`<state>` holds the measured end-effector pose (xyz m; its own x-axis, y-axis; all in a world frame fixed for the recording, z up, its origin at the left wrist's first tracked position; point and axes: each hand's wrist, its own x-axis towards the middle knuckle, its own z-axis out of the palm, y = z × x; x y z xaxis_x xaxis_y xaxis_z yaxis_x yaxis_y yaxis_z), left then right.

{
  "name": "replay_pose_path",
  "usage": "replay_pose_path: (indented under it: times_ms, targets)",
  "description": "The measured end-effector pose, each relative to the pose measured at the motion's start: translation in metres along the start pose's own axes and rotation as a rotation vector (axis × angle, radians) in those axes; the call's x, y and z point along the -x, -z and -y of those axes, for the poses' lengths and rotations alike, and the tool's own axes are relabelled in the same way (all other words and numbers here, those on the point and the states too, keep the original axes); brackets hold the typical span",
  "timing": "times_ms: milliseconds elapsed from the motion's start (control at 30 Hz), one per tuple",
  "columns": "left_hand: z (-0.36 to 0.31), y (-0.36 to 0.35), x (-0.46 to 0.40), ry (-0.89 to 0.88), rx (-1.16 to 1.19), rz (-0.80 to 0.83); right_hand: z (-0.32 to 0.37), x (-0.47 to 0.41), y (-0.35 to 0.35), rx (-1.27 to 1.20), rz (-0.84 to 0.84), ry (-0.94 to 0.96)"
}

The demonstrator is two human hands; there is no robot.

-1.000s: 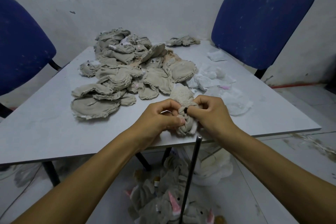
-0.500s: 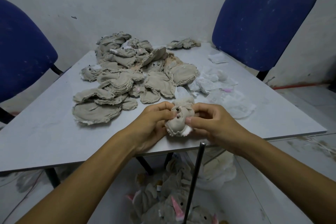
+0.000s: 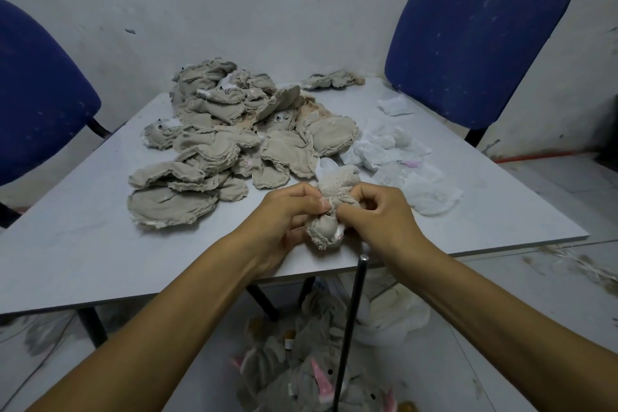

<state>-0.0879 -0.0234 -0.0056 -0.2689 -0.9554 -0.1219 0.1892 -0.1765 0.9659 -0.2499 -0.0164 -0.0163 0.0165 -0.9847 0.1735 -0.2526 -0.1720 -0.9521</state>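
Near the front edge of the grey table I hold a small grey plush toy skin, bunched up with a fuzzy inside showing at its top. My left hand grips its left side, thumb and fingers curled on the fabric. My right hand pinches its right side with curled fingers. A thin black rod stands upright just below the toy, its tip close under my right hand.
A heap of flat grey plush skins covers the table's middle. White fabric pieces lie to the right. Blue chairs stand at the left and at the back right. Finished grey plush toys lie on the floor under the table.
Both hands have shifted their hold on the toy skin and worked it round; more of its fuzzy inside now shows at the top. The view has tilted slightly.
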Motion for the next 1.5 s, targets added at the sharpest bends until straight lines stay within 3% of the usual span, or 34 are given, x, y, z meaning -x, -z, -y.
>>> replay_pose_path:
  times_ms: [133, 200, 300, 533, 700, 767, 900, 967, 1100, 1267, 1500]
  targets:
    - [-0.001, -0.005, -0.006, 0.043, 0.003, -0.138, 0.001, -0.002, 0.009, -0.274, 0.266, -0.075]
    - [0.001, -0.007, -0.007, 0.02, -0.025, -0.187, 0.0, -0.003, 0.011, -0.297, 0.298, -0.085]
    - [0.003, -0.01, -0.005, -0.023, -0.042, -0.21, 0.0, -0.002, 0.008, -0.162, 0.197, -0.069]
    - [0.01, -0.009, 0.005, -0.146, -0.062, -0.077, -0.005, -0.007, 0.0, -0.042, -0.064, -0.066]
    - [0.01, -0.008, 0.015, -0.18, -0.18, -0.04, -0.003, -0.016, -0.009, 0.119, -0.137, -0.058]
    - [0.006, -0.009, 0.015, -0.143, -0.141, -0.067, -0.001, -0.017, -0.004, 0.055, -0.026, -0.081]
    - [0.003, -0.009, 0.009, -0.104, -0.021, -0.212, 0.004, -0.01, 0.013, -0.359, 0.356, -0.172]
    - [0.003, -0.009, 0.008, -0.097, -0.03, -0.249, 0.004, -0.004, 0.018, -0.388, 0.447, -0.139]
    - [0.004, -0.014, 0.006, -0.125, -0.086, -0.284, 0.002, 0.001, 0.017, -0.148, 0.322, -0.011]
    - [0.006, -0.01, 0.007, -0.101, -0.065, -0.25, 0.004, 0.004, 0.015, -0.091, 0.312, 0.041]
    - [0.005, -0.004, 0.008, -0.096, 0.011, -0.127, 0.0, 0.001, 0.007, -0.034, 0.125, -0.002]
